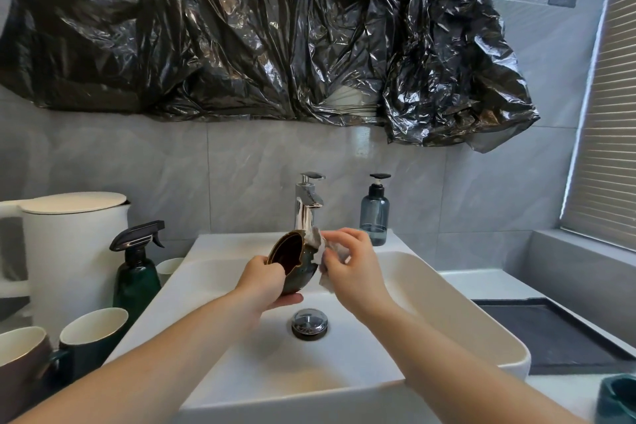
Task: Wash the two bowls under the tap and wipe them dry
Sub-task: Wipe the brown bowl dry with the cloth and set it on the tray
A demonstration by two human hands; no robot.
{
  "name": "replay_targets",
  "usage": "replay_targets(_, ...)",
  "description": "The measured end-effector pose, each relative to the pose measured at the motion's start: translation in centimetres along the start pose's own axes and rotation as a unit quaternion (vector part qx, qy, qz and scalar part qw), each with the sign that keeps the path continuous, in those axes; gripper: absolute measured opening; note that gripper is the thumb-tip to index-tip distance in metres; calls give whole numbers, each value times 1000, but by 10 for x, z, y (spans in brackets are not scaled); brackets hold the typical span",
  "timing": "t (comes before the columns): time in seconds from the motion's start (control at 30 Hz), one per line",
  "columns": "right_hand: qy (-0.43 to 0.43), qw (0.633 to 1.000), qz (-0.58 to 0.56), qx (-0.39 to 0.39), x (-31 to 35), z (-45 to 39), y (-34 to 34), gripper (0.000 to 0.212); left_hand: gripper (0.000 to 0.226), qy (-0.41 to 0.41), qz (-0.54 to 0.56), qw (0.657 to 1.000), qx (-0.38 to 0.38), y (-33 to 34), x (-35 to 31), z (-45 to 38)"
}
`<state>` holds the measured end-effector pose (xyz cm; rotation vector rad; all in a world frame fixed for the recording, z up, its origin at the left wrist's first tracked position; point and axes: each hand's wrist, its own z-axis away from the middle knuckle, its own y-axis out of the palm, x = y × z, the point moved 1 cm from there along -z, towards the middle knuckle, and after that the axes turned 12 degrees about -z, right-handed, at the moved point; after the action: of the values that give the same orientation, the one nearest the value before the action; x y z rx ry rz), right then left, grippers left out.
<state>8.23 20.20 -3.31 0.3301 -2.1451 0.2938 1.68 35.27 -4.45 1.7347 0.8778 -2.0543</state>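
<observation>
Over the white sink (447, 303), my left hand (265, 280) grips a small dark green bowl (296, 265) with a brown inside, tipped on its side with its mouth facing left. My right hand (351, 265) pinches a crumpled white paper towel (321, 251) against the bowl's outer wall and rim. The chrome tap (307, 205) stands just behind the bowl, and no water runs from it. A second teal bowl (617, 399) shows partly at the bottom right corner.
A blue soap dispenser (375, 213) stands right of the tap. On the left are a dark green spray bottle (137, 268), a white kettle (72, 251) and several mugs (93, 334). A dark mat (550, 334) lies on the right counter. Black plastic sheeting (258, 27) hangs above.
</observation>
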Motion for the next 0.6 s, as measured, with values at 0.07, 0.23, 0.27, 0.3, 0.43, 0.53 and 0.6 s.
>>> replay_targets(0.07, -52, 998, -1, -22, 0, -1, -4, 35, 32, -6, -6, 1000, 10, 2, 1, -1)
replay_targets(0.23, -66, 998, 1, -11, 0, -2, -5, 73, 35, -21, -43, 999, 27, 4, 5, -4)
replay_targets(0.27, -47, 999, -10, 13, 0, -2, -4, 78, 35, -25, -50, 998, 32, 3, 4, -2)
replay_targets(0.3, -24, 999, -17, 40, 0, -1, -3, 80, 35, -30, -56, 997, 38, 3, 5, 0)
replay_targets(0.43, 13, 995, -11, 96, 1, 2, -2, 79, 35, -43, -60, 996, 40, 0, 4, 7)
replay_targets(0.53, -5, 996, 24, 89, -1, 1, -3, 84, 34, -44, -51, 997, 28, -1, 2, 7)
replay_targets(0.6, -38, 992, 74, 97, -5, 0, -1, 82, 34, -47, -40, 998, 20, -2, 1, 5)
